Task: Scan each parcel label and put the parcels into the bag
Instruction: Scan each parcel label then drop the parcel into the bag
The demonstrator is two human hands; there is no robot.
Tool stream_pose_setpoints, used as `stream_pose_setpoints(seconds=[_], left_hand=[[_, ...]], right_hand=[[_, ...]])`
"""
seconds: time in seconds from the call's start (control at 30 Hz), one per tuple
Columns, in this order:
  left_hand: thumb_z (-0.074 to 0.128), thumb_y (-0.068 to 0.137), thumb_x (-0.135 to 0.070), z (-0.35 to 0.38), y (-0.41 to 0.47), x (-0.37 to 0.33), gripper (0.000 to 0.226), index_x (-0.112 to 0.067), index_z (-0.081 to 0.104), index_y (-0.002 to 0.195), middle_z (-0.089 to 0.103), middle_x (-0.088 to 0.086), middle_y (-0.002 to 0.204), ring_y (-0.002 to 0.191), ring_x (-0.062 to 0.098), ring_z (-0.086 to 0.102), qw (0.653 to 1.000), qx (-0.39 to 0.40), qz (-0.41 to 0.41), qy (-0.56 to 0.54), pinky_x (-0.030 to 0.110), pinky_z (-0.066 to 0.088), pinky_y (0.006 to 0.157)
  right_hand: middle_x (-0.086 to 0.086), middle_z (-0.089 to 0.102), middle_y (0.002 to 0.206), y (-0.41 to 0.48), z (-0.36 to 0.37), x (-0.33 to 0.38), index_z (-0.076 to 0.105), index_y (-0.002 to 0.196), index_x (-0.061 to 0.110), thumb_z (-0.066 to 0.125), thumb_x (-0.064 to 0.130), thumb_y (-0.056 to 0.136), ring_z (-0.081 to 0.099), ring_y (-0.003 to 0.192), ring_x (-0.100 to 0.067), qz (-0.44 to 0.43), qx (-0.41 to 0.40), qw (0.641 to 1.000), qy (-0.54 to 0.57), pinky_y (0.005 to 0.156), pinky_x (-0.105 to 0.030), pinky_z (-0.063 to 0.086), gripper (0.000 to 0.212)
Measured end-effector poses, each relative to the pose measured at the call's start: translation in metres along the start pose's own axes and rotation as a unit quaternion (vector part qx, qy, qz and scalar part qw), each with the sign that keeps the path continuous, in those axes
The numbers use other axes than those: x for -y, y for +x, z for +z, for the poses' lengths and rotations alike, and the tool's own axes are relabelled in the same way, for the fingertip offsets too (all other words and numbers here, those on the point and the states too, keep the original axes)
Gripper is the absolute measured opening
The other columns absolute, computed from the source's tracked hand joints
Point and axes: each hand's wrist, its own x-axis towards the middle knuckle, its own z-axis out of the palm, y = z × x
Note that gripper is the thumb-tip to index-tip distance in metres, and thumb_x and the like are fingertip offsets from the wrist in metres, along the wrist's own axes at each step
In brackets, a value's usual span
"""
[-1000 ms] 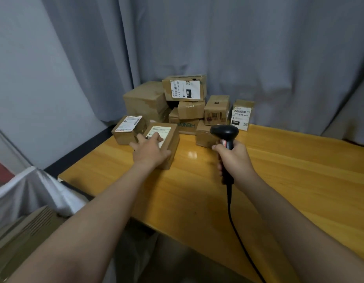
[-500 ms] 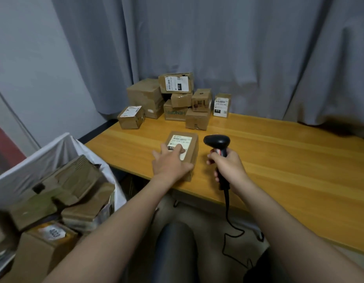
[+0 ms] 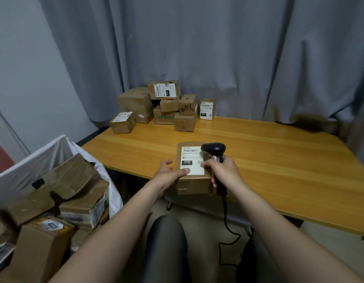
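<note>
A brown cardboard parcel [image 3: 193, 180] with a white label [image 3: 191, 160] lies at the table's near edge, partly over it. My left hand [image 3: 167, 172] grips its left side, thumb on the label. My right hand [image 3: 224, 172] holds a black corded scanner [image 3: 213, 150] by the handle, its head over the label's right part. A white bag [image 3: 54, 148] at lower left holds several cardboard parcels.
A pile of several cardboard parcels [image 3: 164, 107] stands at the table's far left corner against a grey curtain. The wooden table [image 3: 279, 160] stretches to the right. The scanner cable [image 3: 226, 221] hangs below the table edge. My knees are under it.
My left hand has pulled the labelled parcel from the pile to the table's near edge. The scanner in my right hand came along and now hovers over the label.
</note>
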Motion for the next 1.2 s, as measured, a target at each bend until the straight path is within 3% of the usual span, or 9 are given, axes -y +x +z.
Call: stream_pose_setpoints(seconds=[0.1, 0.23, 0.37, 0.53, 0.7, 0.77, 0.83, 1.0, 1.2], left_hand=[[0.089, 0.077, -0.040, -0.003, -0.004, 0.010, 0.086, -0.020, 0.043, 0.146, 0.069, 0.004, 0.124, 0.102, 0.017, 0.069, 0.998, 0.046, -0.038, -0.035, 0.030, 0.058, 0.073], [0.094, 0.072, -0.026, -0.008, -0.004, 0.021, 0.092, -0.022, 0.041, 0.147, 0.073, 0.005, 0.121, 0.107, 0.021, 0.072, 0.992, 0.090, -0.027, -0.087, 0.041, 0.062, 0.088], [0.091, 0.072, -0.006, -0.007, -0.013, 0.026, 0.107, -0.026, 0.027, 0.156, 0.071, 0.010, 0.126, 0.112, 0.028, 0.070, 0.984, 0.133, -0.014, -0.118, 0.035, 0.061, 0.067], [0.100, 0.057, -0.018, -0.005, -0.009, 0.017, 0.126, -0.027, 0.025, 0.159, 0.073, 0.006, 0.123, 0.104, 0.024, 0.074, 0.988, 0.123, 0.014, -0.091, 0.040, 0.062, 0.081], [0.093, 0.073, -0.029, -0.006, 0.008, -0.001, 0.117, -0.023, 0.018, 0.163, 0.069, 0.002, 0.129, 0.107, 0.019, 0.071, 0.995, 0.051, 0.071, -0.057, 0.042, 0.061, 0.089], [0.092, 0.074, -0.024, -0.007, 0.014, -0.007, 0.112, -0.023, 0.020, 0.160, 0.067, -0.002, 0.124, 0.111, 0.017, 0.067, 0.992, -0.008, 0.110, -0.059, 0.035, 0.057, 0.088], [0.095, 0.071, -0.023, -0.008, 0.023, -0.008, 0.116, -0.027, 0.019, 0.159, 0.058, -0.004, 0.129, 0.122, 0.017, 0.058, 0.988, -0.065, 0.136, -0.038, 0.041, 0.050, 0.104], [0.097, 0.067, -0.026, -0.002, 0.042, 0.011, 0.128, -0.028, 0.010, 0.161, 0.050, 0.003, 0.148, 0.138, 0.023, 0.047, 0.991, -0.069, 0.111, 0.002, 0.047, 0.037, 0.117], [0.098, 0.062, -0.036, 0.006, 0.053, 0.020, 0.108, -0.017, 0.039, 0.151, 0.056, 0.001, 0.145, 0.132, 0.020, 0.055, 0.991, -0.096, 0.098, 0.006, 0.038, 0.044, 0.112]], right_hand=[[-0.007, 0.063, 0.058, -0.002, -0.001, -0.006, 0.064, 0.112, 0.008, 0.072, 0.014, 0.091, 0.049, 0.038, -0.017, -0.003, -0.007, 1.000, 0.005, 0.040, -0.028, 0.042, 0.024], [-0.020, 0.077, 0.089, -0.005, 0.004, -0.008, 0.061, 0.097, 0.011, 0.065, 0.009, 0.090, 0.048, 0.040, -0.020, -0.026, -0.006, 1.000, 0.014, 0.040, -0.028, 0.041, 0.008], [0.002, 0.069, 0.061, -0.009, 0.006, -0.010, 0.063, 0.094, 0.012, 0.066, 0.009, 0.089, 0.048, 0.037, -0.018, -0.037, -0.011, 0.999, 0.004, 0.039, -0.027, 0.041, 0.007], [0.003, 0.065, 0.054, -0.011, 0.001, -0.011, 0.061, 0.092, 0.015, 0.068, 0.008, 0.090, 0.050, 0.037, -0.018, -0.052, -0.023, 0.998, -0.006, 0.040, -0.027, 0.041, 0.010], [-0.007, 0.077, 0.089, -0.009, -0.019, -0.005, 0.065, 0.108, 0.013, 0.070, 0.019, 0.096, 0.063, 0.054, -0.018, -0.066, -0.020, 0.997, 0.044, 0.045, -0.029, 0.046, 0.014], [-0.006, 0.072, 0.076, -0.010, -0.023, -0.001, 0.067, 0.109, 0.007, 0.072, 0.022, 0.097, 0.060, 0.051, -0.017, -0.062, -0.020, 0.996, 0.057, 0.048, -0.031, 0.046, 0.019], [-0.003, 0.064, 0.065, -0.014, -0.025, 0.005, 0.066, 0.103, 0.006, 0.072, 0.023, 0.098, 0.055, 0.048, -0.018, -0.053, -0.008, 0.997, 0.057, 0.050, -0.032, 0.046, 0.019], [-0.010, 0.056, 0.063, -0.023, -0.021, 0.017, 0.061, 0.083, 0.009, 0.071, 0.026, 0.098, 0.050, 0.049, -0.023, -0.056, 0.033, 0.998, -0.005, 0.046, -0.030, 0.044, 0.025], [-0.010, 0.051, 0.056, -0.019, -0.018, 0.015, 0.057, 0.077, 0.010, 0.070, 0.025, 0.097, 0.047, 0.043, -0.024, -0.065, 0.046, 0.996, -0.046, 0.044, -0.030, 0.041, 0.028]])
